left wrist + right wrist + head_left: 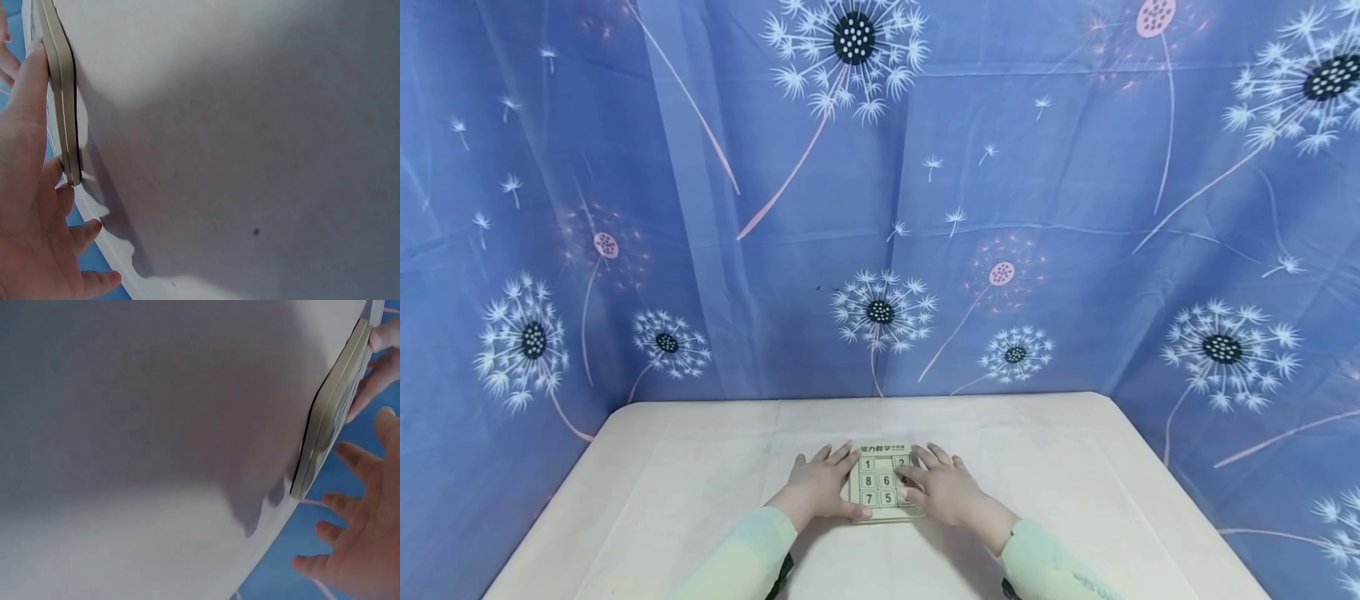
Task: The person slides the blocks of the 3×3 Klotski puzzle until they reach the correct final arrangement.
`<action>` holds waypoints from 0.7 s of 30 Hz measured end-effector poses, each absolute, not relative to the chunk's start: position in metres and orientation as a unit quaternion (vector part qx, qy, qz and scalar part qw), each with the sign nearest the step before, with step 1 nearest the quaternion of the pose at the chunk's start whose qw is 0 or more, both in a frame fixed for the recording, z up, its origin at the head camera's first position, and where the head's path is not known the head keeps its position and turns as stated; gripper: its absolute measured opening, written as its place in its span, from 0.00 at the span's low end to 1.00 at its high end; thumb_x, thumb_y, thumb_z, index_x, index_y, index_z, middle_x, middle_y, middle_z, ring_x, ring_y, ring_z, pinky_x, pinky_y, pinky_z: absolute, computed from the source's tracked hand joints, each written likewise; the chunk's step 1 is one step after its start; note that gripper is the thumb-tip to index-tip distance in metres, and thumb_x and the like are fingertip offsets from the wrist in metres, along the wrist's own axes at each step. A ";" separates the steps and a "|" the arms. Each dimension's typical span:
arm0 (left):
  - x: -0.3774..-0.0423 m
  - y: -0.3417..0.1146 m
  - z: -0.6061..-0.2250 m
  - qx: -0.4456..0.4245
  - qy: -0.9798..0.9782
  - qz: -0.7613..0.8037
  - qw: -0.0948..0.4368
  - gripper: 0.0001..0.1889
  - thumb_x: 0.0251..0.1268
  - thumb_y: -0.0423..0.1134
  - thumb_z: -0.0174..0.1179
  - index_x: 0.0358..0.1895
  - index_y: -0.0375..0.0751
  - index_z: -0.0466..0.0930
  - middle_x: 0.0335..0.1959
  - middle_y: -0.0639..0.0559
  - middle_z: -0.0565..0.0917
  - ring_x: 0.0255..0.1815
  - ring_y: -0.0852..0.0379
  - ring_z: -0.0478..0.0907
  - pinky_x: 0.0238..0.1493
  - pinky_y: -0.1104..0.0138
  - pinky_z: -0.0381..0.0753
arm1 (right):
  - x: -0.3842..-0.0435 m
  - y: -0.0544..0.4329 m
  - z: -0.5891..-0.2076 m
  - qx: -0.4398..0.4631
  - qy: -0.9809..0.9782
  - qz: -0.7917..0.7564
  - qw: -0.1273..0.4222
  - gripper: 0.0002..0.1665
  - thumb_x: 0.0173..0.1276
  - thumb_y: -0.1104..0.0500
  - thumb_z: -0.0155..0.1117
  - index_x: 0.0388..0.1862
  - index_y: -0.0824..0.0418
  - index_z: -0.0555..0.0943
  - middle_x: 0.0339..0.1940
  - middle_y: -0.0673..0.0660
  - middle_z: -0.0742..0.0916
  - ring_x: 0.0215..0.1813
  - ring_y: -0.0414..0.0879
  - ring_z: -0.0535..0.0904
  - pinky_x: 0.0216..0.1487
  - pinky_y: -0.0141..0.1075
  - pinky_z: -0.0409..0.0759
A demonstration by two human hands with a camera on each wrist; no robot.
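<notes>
A flat cream number sliding puzzle [887,514] lies on the table with its digits facing up. Tiles 1, 2, 8, 6, 7 and 5 can be read; the right column is partly covered, and a gap shows between 1 and 2. My left hand [820,485] holds the puzzle's left side, thumb near the front corner and index finger towards the back. Over the right column, my right hand [951,492] has its fingers spread, with index finger and thumb over the tiles. Whether those fingertips touch a tile is unclear.
A pale-covered table [700,500] carries the puzzle near its middle. Blue cloth [805,333] with dandelion prints hangs behind it and along both sides. In the left wrist view, a small dark spot [255,232] marks the table cover.
</notes>
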State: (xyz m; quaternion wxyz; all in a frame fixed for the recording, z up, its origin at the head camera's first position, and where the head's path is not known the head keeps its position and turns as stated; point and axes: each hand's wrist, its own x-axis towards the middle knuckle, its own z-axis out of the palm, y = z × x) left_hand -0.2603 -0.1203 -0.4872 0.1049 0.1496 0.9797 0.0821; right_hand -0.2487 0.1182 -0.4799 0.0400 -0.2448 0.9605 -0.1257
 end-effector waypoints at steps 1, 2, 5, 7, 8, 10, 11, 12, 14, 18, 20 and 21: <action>-0.260 -0.120 -0.487 0.149 0.980 0.082 0.105 0.53 0.52 0.75 0.67 0.79 0.53 0.63 0.83 0.53 0.63 0.82 0.40 0.61 0.77 0.34 0.63 | -0.247 0.117 -0.480 -0.253 0.958 -0.128 0.042 0.30 0.77 0.40 0.55 0.70 0.55 0.79 0.78 0.67 0.72 0.79 0.72 0.63 0.73 0.76 0.62; -0.260 -0.120 -0.487 0.149 0.980 0.081 0.105 0.53 0.52 0.75 0.66 0.79 0.53 0.63 0.83 0.53 0.63 0.82 0.40 0.61 0.77 0.34 0.63 | -0.246 0.116 -0.480 -0.261 0.956 -0.129 0.044 0.31 0.77 0.40 0.55 0.70 0.54 0.78 0.78 0.67 0.72 0.79 0.72 0.63 0.72 0.76 0.62; -0.260 -0.120 -0.488 0.150 0.980 0.079 0.103 0.53 0.52 0.75 0.66 0.79 0.52 0.63 0.83 0.53 0.62 0.82 0.40 0.61 0.77 0.34 0.63 | -0.240 0.114 -0.479 -0.280 0.950 -0.128 0.049 0.30 0.77 0.40 0.56 0.69 0.54 0.79 0.78 0.67 0.72 0.79 0.72 0.64 0.71 0.77 0.63; -0.260 -0.120 -0.488 0.151 0.980 0.078 0.103 0.53 0.52 0.75 0.66 0.79 0.52 0.63 0.83 0.53 0.63 0.82 0.40 0.62 0.77 0.34 0.63 | -0.238 0.112 -0.479 -0.282 0.950 -0.126 0.054 0.30 0.77 0.40 0.55 0.69 0.53 0.79 0.78 0.66 0.72 0.79 0.71 0.63 0.72 0.76 0.63; -0.260 -0.121 -0.488 0.151 0.980 0.078 0.103 0.53 0.52 0.75 0.66 0.79 0.52 0.63 0.83 0.53 0.63 0.82 0.40 0.62 0.77 0.34 0.64 | -0.238 0.111 -0.479 -0.281 0.950 -0.125 0.055 0.30 0.77 0.39 0.56 0.69 0.53 0.79 0.78 0.66 0.72 0.79 0.71 0.63 0.72 0.76 0.63; -0.260 -0.121 -0.488 0.151 0.980 0.077 0.103 0.53 0.52 0.75 0.66 0.79 0.52 0.63 0.83 0.53 0.62 0.82 0.40 0.62 0.77 0.34 0.64 | -0.238 0.110 -0.480 -0.276 0.951 -0.126 0.055 0.30 0.76 0.40 0.56 0.69 0.53 0.80 0.78 0.66 0.72 0.79 0.71 0.64 0.72 0.76 0.63; -0.260 -0.121 -0.489 0.151 0.980 0.077 0.103 0.53 0.52 0.75 0.66 0.79 0.52 0.63 0.83 0.53 0.62 0.82 0.40 0.62 0.77 0.34 0.64 | -0.240 0.109 -0.481 -0.273 0.952 -0.126 0.054 0.30 0.76 0.40 0.57 0.69 0.53 0.80 0.78 0.66 0.72 0.79 0.71 0.64 0.71 0.76 0.63; -0.260 -0.121 -0.489 0.151 0.980 0.078 0.103 0.53 0.52 0.75 0.66 0.79 0.52 0.63 0.83 0.53 0.63 0.82 0.40 0.62 0.77 0.34 0.63 | -0.241 0.107 -0.482 -0.268 0.954 -0.125 0.052 0.30 0.76 0.40 0.57 0.69 0.53 0.80 0.78 0.66 0.73 0.79 0.71 0.64 0.72 0.76 0.64; -0.260 -0.121 -0.488 0.151 0.980 0.078 0.103 0.53 0.52 0.75 0.66 0.79 0.52 0.63 0.83 0.53 0.63 0.82 0.40 0.62 0.77 0.34 0.63 | -0.244 0.105 -0.483 -0.260 0.956 -0.126 0.047 0.30 0.76 0.40 0.56 0.69 0.54 0.80 0.77 0.66 0.73 0.79 0.71 0.64 0.72 0.76 0.64; -0.260 -0.121 -0.487 0.151 0.980 0.079 0.106 0.53 0.52 0.75 0.66 0.79 0.53 0.63 0.83 0.53 0.62 0.82 0.40 0.62 0.77 0.34 0.63 | -0.249 0.102 -0.481 -0.250 0.959 -0.127 0.042 0.30 0.77 0.40 0.55 0.69 0.55 0.79 0.77 0.66 0.73 0.79 0.72 0.64 0.72 0.76 0.64; -0.260 -0.121 -0.487 0.152 0.979 0.078 0.107 0.53 0.52 0.75 0.66 0.80 0.53 0.63 0.83 0.53 0.62 0.82 0.39 0.62 0.77 0.34 0.63 | -0.250 0.103 -0.478 -0.249 0.959 -0.129 0.041 0.30 0.77 0.41 0.55 0.70 0.55 0.79 0.77 0.66 0.73 0.79 0.72 0.64 0.72 0.76 0.63; -0.260 -0.121 -0.487 0.152 0.979 0.080 0.107 0.53 0.52 0.75 0.67 0.80 0.53 0.63 0.83 0.53 0.62 0.82 0.39 0.61 0.77 0.34 0.63 | -0.249 0.104 -0.477 -0.250 0.959 -0.128 0.040 0.30 0.77 0.41 0.55 0.70 0.55 0.79 0.77 0.67 0.73 0.79 0.72 0.64 0.72 0.76 0.63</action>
